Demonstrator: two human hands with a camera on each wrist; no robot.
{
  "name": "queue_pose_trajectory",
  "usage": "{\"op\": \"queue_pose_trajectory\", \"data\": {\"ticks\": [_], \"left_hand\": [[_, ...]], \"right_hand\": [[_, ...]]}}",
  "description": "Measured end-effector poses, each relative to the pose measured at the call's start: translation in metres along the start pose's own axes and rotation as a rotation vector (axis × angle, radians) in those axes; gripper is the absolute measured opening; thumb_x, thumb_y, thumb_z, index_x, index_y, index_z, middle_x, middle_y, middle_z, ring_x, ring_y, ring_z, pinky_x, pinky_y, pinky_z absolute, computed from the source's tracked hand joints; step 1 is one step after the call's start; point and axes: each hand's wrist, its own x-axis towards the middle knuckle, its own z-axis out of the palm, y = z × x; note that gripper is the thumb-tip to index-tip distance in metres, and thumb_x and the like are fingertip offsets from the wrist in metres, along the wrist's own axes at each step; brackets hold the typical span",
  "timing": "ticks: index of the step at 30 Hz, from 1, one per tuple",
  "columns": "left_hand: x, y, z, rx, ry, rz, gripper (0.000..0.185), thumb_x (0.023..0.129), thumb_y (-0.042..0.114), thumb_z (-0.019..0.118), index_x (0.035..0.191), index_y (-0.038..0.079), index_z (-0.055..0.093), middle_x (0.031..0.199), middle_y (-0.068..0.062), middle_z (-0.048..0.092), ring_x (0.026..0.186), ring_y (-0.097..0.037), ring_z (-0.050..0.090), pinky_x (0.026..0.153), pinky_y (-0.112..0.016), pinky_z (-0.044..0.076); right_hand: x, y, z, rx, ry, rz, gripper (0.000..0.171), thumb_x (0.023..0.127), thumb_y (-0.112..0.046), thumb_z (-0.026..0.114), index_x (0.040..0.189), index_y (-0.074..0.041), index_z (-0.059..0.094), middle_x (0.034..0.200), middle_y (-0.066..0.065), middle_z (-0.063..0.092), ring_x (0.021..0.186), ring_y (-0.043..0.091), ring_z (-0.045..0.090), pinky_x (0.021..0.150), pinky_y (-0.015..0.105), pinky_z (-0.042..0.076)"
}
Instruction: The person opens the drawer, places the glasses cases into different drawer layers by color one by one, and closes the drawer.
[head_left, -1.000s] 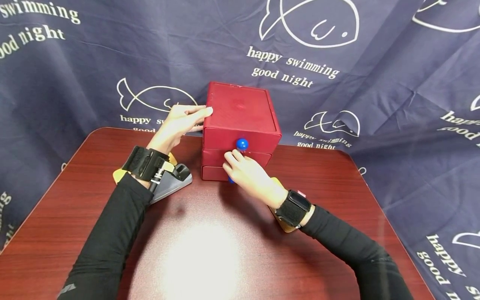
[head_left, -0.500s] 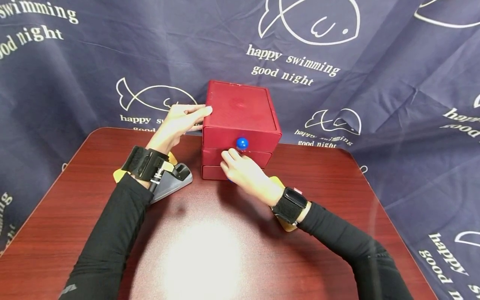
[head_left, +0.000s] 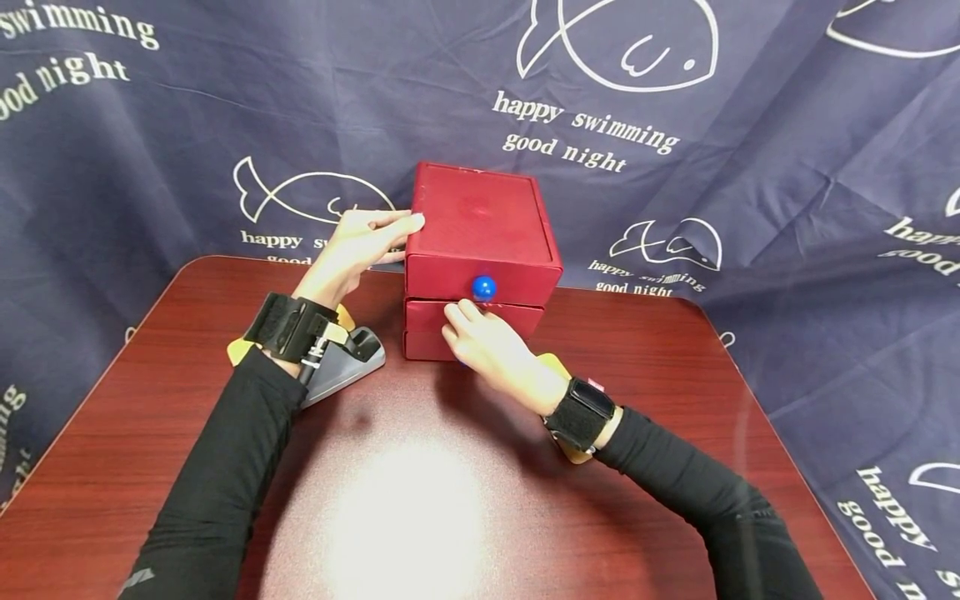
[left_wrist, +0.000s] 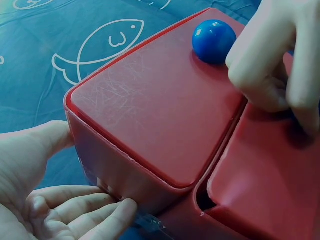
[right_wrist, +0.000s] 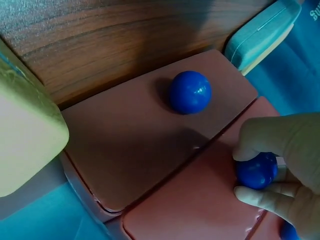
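Note:
A red drawer cabinet [head_left: 480, 217] with round blue knobs stands at the back of the table. My left hand [head_left: 356, 246] rests against its upper left side, thumb at the top edge and fingers extended along the side wall. My right hand [head_left: 491, 346] pinches the blue knob [right_wrist: 256, 171] of the middle drawer [left_wrist: 265, 165] between thumb and fingers. In the left wrist view a narrow dark gap shows at that drawer's corner. The top drawer's knob [head_left: 484, 288] and the bottom drawer's knob [right_wrist: 190, 92] are untouched.
A grey wedge-shaped object [head_left: 341, 371] with yellow parts lies under my left wrist. Beneath my right wrist is a yellow object [head_left: 555, 364], partly hidden. Behind the wooden table [head_left: 637, 367] hangs a blue cloth [head_left: 420, 92] printed with fish.
My right hand has shifted slightly to the left while staying at the middle knob. A thin dark line now shows along the middle drawer's upper edge. My left hand has stayed in place.

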Motion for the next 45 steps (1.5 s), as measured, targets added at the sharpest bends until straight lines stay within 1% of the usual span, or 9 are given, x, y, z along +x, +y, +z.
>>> {"op": "queue_pose_trajectory", "data": {"ticks": [8, 13, 18, 24, 30, 33, 37, 40, 45], "left_hand": [[-0.001, -0.001, -0.001, 0.003, -0.001, -0.002, 0.064, 0.094, 0.037, 0.073, 0.147, 0.008, 0.055, 0.147, -0.01, 0.058, 0.133, -0.026, 0.06, 0.107, -0.037, 0.053], [-0.001, -0.002, -0.001, 0.001, -0.008, 0.003, 0.064, 0.094, 0.036, 0.073, 0.147, 0.008, 0.054, 0.149, -0.011, 0.057, 0.134, -0.027, 0.059, 0.108, -0.038, 0.052], [-0.001, -0.003, -0.001, 0.003, -0.008, 0.008, 0.063, 0.094, 0.036, 0.072, 0.147, 0.007, 0.054, 0.148, -0.011, 0.057, 0.134, -0.027, 0.059, 0.107, -0.037, 0.053], [-0.001, -0.003, -0.001, 0.008, -0.009, 0.021, 0.061, 0.095, 0.035, 0.071, 0.147, 0.007, 0.054, 0.148, -0.011, 0.057, 0.133, -0.027, 0.059, 0.106, -0.036, 0.053], [-0.001, -0.002, 0.0, 0.007, -0.008, 0.019, 0.061, 0.095, 0.034, 0.071, 0.147, 0.007, 0.054, 0.148, -0.012, 0.057, 0.133, -0.027, 0.059, 0.107, -0.037, 0.053], [-0.001, -0.002, 0.0, 0.01, -0.01, 0.013, 0.062, 0.095, 0.035, 0.071, 0.148, 0.007, 0.054, 0.149, -0.011, 0.057, 0.134, -0.027, 0.058, 0.107, -0.037, 0.053], [-0.001, -0.001, 0.0, 0.01, -0.009, 0.004, 0.062, 0.095, 0.035, 0.071, 0.148, 0.008, 0.054, 0.149, -0.011, 0.057, 0.134, -0.027, 0.059, 0.107, -0.036, 0.053], [0.0, -0.001, 0.001, 0.006, -0.007, -0.002, 0.062, 0.094, 0.036, 0.072, 0.148, 0.008, 0.054, 0.148, -0.011, 0.057, 0.134, -0.026, 0.059, 0.106, -0.035, 0.053], [0.0, 0.0, 0.001, 0.006, -0.006, -0.008, 0.062, 0.094, 0.036, 0.072, 0.147, 0.009, 0.054, 0.148, -0.01, 0.058, 0.133, -0.026, 0.059, 0.107, -0.035, 0.053]], "right_hand": [[-0.004, -0.006, -0.006, -0.001, 0.029, -0.012, 0.009, 0.086, -0.008, 0.079, 0.091, -0.006, 0.072, 0.1, 0.01, 0.057, 0.09, 0.023, 0.052, 0.055, 0.022, 0.049], [-0.008, -0.01, -0.012, 0.001, 0.028, -0.017, 0.008, 0.087, -0.009, 0.079, 0.093, -0.007, 0.074, 0.103, 0.01, 0.058, 0.091, 0.023, 0.053, 0.061, 0.022, 0.053], [-0.013, -0.013, -0.021, 0.006, -0.009, -0.033, 0.008, 0.088, -0.004, 0.074, 0.095, -0.006, 0.074, 0.104, 0.011, 0.058, 0.091, 0.023, 0.051, 0.066, 0.023, 0.053], [-0.02, -0.016, -0.032, 0.001, -0.083, -0.046, 0.015, 0.088, -0.005, 0.071, 0.103, -0.006, 0.074, 0.11, 0.012, 0.06, 0.097, 0.024, 0.053, 0.079, 0.025, 0.056], [-0.024, -0.02, -0.041, -0.004, -0.093, -0.048, 0.015, 0.089, -0.005, 0.066, 0.102, -0.007, 0.073, 0.105, 0.011, 0.057, 0.095, 0.023, 0.051, 0.077, 0.024, 0.054], [-0.027, -0.022, -0.045, 0.001, -0.103, -0.046, 0.019, 0.088, -0.006, 0.068, 0.106, -0.007, 0.073, 0.109, 0.012, 0.059, 0.1, 0.024, 0.053, 0.081, 0.025, 0.056], [-0.03, -0.026, -0.05, -0.015, -0.121, -0.058, 0.025, 0.085, -0.011, 0.077, 0.11, -0.007, 0.073, 0.112, 0.012, 0.06, 0.103, 0.025, 0.054, 0.084, 0.026, 0.058], [-0.031, -0.029, -0.053, -0.023, -0.111, -0.069, 0.029, 0.082, -0.016, 0.083, 0.108, -0.007, 0.073, 0.106, 0.011, 0.058, 0.097, 0.024, 0.052, 0.082, 0.025, 0.056], [-0.033, -0.034, -0.055, 0.006, -0.067, -0.062, 0.016, 0.085, -0.01, 0.076, 0.1, -0.008, 0.074, 0.102, 0.01, 0.057, 0.093, 0.022, 0.051, 0.079, 0.025, 0.053]]}}
